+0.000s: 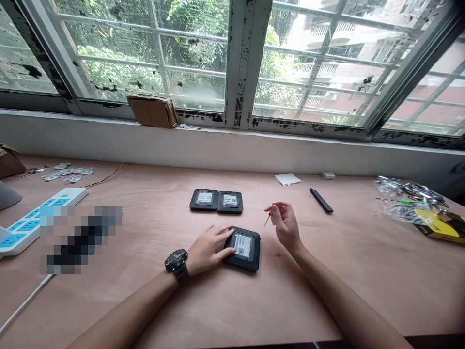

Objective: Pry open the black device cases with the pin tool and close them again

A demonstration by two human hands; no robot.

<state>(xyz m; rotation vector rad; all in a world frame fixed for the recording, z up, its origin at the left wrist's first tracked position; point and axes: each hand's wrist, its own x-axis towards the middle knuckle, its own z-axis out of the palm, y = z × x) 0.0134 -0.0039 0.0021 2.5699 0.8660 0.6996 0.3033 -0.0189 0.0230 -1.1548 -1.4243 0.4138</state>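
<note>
Two bare hands, three black cases, one tool. The left hand (209,250) lies flat and open on the nearest case (247,261), a rounded black rectangle with a white QR-code label facing up. A black wristwatch (176,264) sits on that wrist. The right hand (285,225) is raised off the desk at 2 o'clock from that case, finger and thumb pinched narrow on a thin red-tipped tool (268,219). At 12 o'clock from the nearest case, two more lie labels up, touching side by side: the left case (204,199) and the right case (229,202).

All of this is on a plywood desk (327,281). To the right are a black bar (321,200), a white notepad (287,179), and a clear plastic bag (403,194) of metal parts beside a yellow-and-black box (441,225). To the left are a blue-and-white power strip (39,218) and scattered metal pieces (67,172); a pixelated blur (82,237) hides something there. Ahead, a cardboard package (153,110) rests on the sill of a window (247,58) — its frame is peeling black, with trees and a building outside.
</note>
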